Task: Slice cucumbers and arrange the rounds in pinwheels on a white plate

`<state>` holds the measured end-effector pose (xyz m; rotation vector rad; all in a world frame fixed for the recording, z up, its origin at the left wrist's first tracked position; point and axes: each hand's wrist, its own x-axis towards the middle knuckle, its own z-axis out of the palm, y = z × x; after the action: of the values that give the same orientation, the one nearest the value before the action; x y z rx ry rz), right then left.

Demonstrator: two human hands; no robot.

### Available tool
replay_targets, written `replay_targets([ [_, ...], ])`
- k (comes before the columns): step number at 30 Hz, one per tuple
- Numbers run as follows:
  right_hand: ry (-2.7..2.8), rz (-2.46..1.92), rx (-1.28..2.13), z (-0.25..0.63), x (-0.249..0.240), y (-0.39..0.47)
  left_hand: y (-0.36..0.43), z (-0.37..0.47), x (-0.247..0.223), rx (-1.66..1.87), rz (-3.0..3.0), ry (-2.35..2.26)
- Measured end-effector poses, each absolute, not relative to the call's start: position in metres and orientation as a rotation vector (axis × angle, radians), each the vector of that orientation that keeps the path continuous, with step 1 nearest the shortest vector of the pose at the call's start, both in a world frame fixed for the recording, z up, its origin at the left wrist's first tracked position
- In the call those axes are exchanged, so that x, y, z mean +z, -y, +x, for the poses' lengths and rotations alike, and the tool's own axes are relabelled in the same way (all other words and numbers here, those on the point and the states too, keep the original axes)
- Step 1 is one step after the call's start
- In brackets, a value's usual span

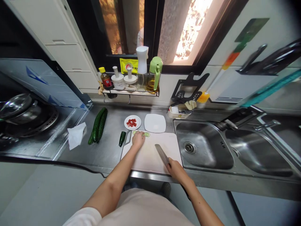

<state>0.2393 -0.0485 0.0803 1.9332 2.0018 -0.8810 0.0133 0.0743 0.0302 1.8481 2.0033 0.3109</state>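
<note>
On board (150, 161): slices (147, 134), probably slippery, best pinched edgewise; left hand (138, 139) meets them, grip unclear; right hand (176, 169) grips 1 knife (161, 153).

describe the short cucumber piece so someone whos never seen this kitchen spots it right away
On the steel counter, left of the sink, find the white cutting board. Just off its left edge, nearer the person than the round plate, lies the short cucumber piece. It is a dark green stub; the cucumbers farther left are much longer.

Plates (155, 123) behind cutting board (150, 157); sink (204, 146) right.
</note>
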Motion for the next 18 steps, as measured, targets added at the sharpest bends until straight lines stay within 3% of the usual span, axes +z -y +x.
replay_targets([
  [18,-2.011,1.986,-0.904,0.246,0.077,0.054,-0.085,0.042,0.028,0.301,1.897,-1.891],
])
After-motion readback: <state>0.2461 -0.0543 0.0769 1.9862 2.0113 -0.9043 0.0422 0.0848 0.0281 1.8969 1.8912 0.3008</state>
